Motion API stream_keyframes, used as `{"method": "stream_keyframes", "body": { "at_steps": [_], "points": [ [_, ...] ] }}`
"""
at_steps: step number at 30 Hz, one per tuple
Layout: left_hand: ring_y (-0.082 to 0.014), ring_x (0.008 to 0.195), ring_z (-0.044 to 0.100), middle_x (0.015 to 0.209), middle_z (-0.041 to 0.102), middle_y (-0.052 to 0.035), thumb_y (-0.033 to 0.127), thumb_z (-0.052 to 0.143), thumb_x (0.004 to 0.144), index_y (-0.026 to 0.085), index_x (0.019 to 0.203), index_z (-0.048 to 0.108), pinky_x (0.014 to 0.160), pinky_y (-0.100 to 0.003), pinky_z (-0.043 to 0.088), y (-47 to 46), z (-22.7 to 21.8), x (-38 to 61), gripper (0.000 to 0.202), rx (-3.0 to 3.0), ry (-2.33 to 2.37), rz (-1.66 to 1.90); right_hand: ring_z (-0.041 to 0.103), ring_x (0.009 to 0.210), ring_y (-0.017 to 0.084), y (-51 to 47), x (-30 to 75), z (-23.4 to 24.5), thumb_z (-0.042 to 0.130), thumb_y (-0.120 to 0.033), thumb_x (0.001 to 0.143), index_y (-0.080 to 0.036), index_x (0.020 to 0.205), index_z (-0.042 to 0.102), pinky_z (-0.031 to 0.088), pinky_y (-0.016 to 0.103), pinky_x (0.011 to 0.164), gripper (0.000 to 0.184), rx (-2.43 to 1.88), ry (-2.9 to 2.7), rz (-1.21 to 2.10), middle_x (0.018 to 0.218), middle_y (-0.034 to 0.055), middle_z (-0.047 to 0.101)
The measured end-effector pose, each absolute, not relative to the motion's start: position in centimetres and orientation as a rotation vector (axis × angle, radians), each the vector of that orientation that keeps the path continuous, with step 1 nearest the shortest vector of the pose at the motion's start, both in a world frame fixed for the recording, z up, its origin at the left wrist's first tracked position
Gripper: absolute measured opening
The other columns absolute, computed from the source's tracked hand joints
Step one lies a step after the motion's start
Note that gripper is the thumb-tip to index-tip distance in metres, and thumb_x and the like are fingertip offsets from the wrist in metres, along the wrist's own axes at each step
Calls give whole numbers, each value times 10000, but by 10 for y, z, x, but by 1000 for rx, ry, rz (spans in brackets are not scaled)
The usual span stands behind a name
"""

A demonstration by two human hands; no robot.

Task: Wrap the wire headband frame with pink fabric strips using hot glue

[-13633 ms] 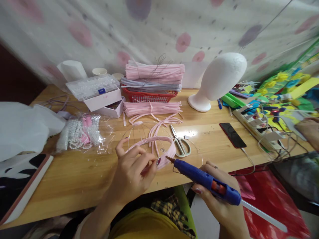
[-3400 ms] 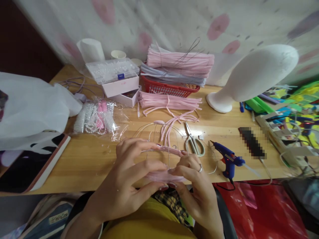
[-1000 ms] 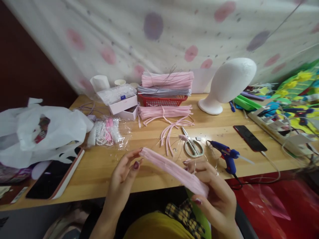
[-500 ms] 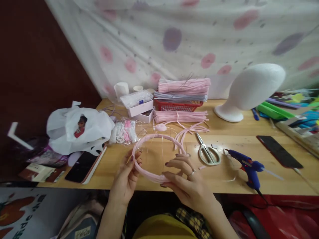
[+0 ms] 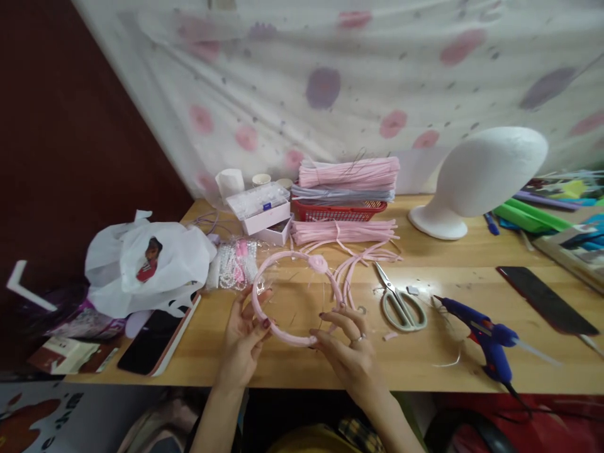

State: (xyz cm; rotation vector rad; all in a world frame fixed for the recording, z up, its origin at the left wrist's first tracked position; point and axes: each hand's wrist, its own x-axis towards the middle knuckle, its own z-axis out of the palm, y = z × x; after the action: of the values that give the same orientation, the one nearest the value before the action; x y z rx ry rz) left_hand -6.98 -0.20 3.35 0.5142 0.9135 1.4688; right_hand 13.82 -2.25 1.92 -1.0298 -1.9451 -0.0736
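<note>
A pink fuzzy ring (image 5: 278, 331), seemingly wound from pipe cleaners, is held up over the near part of the table. My left hand (image 5: 243, 343) grips its left side, thumb in front and fingers behind. With thumb and fingertips, my right hand (image 5: 346, 346) pinches the ring's lower right. A small round pink piece (image 5: 318, 263) shows at the ring's far edge; whether it is joined on I cannot tell. Loose pink pipe cleaners (image 5: 352, 277) lie just beyond my right hand. Scissors (image 5: 401, 305) rest to its right, beside a blue hot glue gun (image 5: 486, 333).
Behind the ring are a bundle of pink pipe cleaners (image 5: 342, 231) and a red basket (image 5: 344, 212) piled with more. A white foam head (image 5: 486, 176) stands back right. A phone (image 5: 542, 299) lies right; a plastic bag (image 5: 165, 264) and another phone (image 5: 151, 336) lie left.
The ring has turned and tilted in my hands, so its opening faces me more. The round pink piece now appears at its upper right edge. The view has shifted slightly.
</note>
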Motion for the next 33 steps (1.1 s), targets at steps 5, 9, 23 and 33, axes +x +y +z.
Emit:
{"method": "stream_keyframes", "body": {
  "at_steps": [5,9,23,33],
  "points": [
    [-63,638,706,1235,745,-30,148,932,603,312,1249,668,622,-141,609,-4,30,-80,716,508,1022,1486,586,1127,240,-33,141,18,561,-185,985,-227,1093,691,578,382,905,174,-1047,-2002,171,1148,106,685],
    [-92,712,733,1239,749,4,110,945,547,341,1231,700,683,-162,629,-3,28,-93,762,483,1067,1465,695,916,192,-29,167,30,424,-337,1040,-223,990,687,589,309,806,290,-1337,-1875,288,970,85,718],
    [-183,628,753,831,806,-55,86,773,707,159,907,750,647,-287,653,9,48,-78,214,281,974,1377,656,1071,235,96,190,50,636,-355,966,-170,1271,601,573,442,896,358,-2307,-1865,517,1277,104,628],
    [-157,726,766,866,800,-71,32,694,777,127,891,746,655,-193,631,16,63,-66,157,275,822,1403,690,827,213,77,221,96,593,-323,944,-152,917,668,520,328,737,189,-2348,-1725,486,876,80,731]
  ]
}}
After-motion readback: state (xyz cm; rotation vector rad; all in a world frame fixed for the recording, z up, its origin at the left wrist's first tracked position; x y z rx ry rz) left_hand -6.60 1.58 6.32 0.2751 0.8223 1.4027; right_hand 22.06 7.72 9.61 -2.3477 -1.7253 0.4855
